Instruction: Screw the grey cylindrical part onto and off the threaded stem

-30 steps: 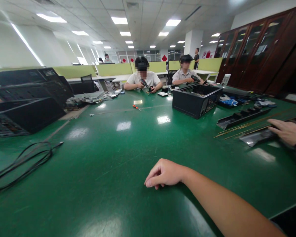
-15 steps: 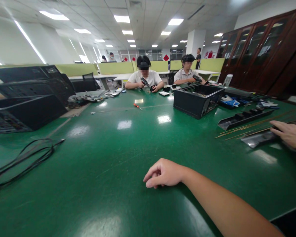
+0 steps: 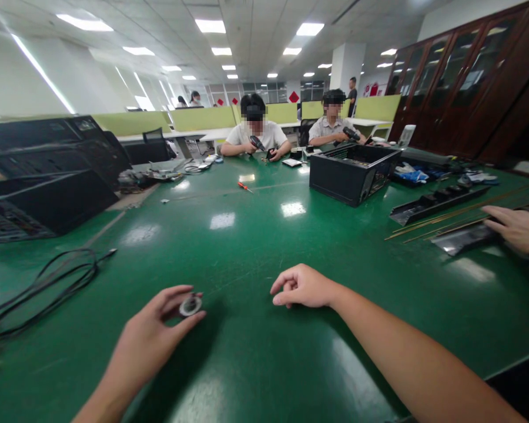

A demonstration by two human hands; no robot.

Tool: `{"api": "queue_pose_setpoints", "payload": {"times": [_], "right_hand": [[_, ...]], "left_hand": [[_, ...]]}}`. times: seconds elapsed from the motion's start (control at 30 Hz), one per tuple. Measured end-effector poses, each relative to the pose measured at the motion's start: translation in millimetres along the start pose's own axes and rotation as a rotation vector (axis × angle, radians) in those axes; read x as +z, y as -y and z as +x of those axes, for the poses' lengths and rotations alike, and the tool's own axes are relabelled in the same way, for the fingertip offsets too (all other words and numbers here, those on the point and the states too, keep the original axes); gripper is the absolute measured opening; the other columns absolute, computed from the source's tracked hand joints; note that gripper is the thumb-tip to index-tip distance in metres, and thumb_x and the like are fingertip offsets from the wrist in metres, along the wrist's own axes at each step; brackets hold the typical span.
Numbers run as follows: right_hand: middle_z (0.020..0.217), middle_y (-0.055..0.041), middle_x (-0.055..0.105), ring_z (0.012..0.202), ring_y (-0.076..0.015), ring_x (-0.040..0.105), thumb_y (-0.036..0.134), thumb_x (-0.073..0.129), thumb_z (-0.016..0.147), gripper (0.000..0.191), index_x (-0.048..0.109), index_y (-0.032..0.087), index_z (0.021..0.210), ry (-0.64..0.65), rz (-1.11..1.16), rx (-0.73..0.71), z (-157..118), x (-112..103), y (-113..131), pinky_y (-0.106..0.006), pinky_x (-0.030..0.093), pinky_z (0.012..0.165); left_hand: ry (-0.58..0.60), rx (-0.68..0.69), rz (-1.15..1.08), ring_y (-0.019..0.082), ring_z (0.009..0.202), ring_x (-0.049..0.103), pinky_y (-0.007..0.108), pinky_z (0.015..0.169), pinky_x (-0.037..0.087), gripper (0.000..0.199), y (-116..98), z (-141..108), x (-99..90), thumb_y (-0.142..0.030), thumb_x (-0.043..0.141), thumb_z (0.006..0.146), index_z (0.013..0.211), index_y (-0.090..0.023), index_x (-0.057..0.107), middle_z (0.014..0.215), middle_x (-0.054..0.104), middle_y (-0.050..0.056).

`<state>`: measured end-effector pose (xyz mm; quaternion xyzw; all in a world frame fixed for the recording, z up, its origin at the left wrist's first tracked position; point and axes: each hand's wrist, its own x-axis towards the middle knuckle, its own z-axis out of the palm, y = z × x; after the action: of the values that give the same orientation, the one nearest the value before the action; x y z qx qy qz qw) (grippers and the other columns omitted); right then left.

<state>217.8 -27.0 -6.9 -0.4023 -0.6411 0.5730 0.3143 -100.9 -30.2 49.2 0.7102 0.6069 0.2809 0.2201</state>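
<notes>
My left hand (image 3: 158, 320) is raised over the near left part of the green table (image 3: 242, 252). Between its thumb and fingers it grips a small round whitish-metal part (image 3: 190, 305), too small to identify. To the right of it, my right hand (image 3: 303, 286) hangs low over the tabletop with its fingers curled; whether anything lies inside them is hidden. A gap of bare green surface separates the two hands. An orange screwdriver (image 3: 243, 186) lies farther off on the table.
A black computer case (image 3: 341, 179) stands at the right, more cases (image 3: 74, 205) at the left. Black cables (image 3: 70, 282) lie near left. Another person's hand (image 3: 518, 226) rests beside metal rails (image 3: 438, 202) and thin rods (image 3: 423, 220). Two people (image 3: 258, 138) (image 3: 330, 126) sit opposite.
My left hand has come into view from the near left with the small round part in it. My right hand appears slightly higher and farther right, still curled.
</notes>
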Motion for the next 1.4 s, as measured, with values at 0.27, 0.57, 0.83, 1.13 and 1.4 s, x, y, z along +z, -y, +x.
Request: {"api": "queue_pose_setpoints", "payload": {"times": [0.27, 0.57, 0.83, 1.13, 1.4], "right_hand": [[0.066, 0.0056, 0.063, 0.049, -0.0066, 0.045, 0.019, 0.077, 0.066, 0.042, 0.054, 0.017, 0.102, -0.162, 0.046, -0.055, -1.2, 0.3, -3.8, -0.018, 0.033, 0.047], [0.09, 0.0014, 0.064, 0.054, -0.0055, 0.047, 0.012, 0.073, 0.068, 0.05, 0.055, 0.019, 0.114, -0.245, -0.158, -0.138, -4.7, 7.4, 0.2, -0.019, 0.038, 0.052], [0.083, 0.0024, 0.065, 0.063, -0.0093, 0.052, 0.014, 0.073, 0.068, 0.032, 0.066, 0.019, 0.098, -0.265, -0.367, -0.163, -5.7, 14.4, 1.5, -0.019, 0.039, 0.057], [0.078, 0.0026, 0.066, 0.062, -0.0105, 0.053, 0.016, 0.071, 0.071, 0.025, 0.068, 0.021, 0.096, -0.298, -0.424, -0.147, -2.8, 16.7, -3.7, -0.02, 0.037, 0.056], [0.072, 0.0018, 0.065, 0.063, -0.0119, 0.055, 0.018, 0.071, 0.073, 0.014, 0.07, 0.02, 0.087, -0.291, -0.466, -0.154, -3.5, 17.1, 1.9, -0.021, 0.037, 0.057]], "left_hand": [[0.286, 0.186, -0.308, 0.021, 0.084, 0.066, 0.032, 0.078, 0.049, 0.031, -53.4, 32.9, 89.3, -0.032, 0.076, 0.072, 0.097, -0.018, 0.063, 0.09, 0.071, 0.003], [0.377, 0.207, -0.283, 0.018, 0.079, 0.061, 0.028, 0.073, 0.043, 0.025, -47.1, 27.6, 94.4, -0.027, 0.076, 0.072, 0.096, -0.02, 0.068, 0.086, 0.069, 0.0], [0.42, 0.266, -0.299, 0.019, 0.09, 0.064, 0.029, 0.081, 0.044, 0.026, -43.6, 23.7, 96.0, -0.024, 0.075, 0.075, 0.1, -0.025, 0.069, 0.096, 0.071, -0.001], [0.407, 0.187, -0.392, 0.019, 0.093, 0.065, 0.029, 0.085, 0.046, 0.035, -43.9, 27.9, 100.7, -0.023, 0.075, 0.073, 0.106, -0.023, 0.064, 0.099, 0.071, 0.0], [0.398, 0.201, -0.311, 0.02, 0.084, 0.064, 0.029, 0.076, 0.046, 0.022, -47.2, 28.2, 98.5, -0.027, 0.074, 0.073, 0.094, -0.022, 0.068, 0.09, 0.071, 0.001]]}}
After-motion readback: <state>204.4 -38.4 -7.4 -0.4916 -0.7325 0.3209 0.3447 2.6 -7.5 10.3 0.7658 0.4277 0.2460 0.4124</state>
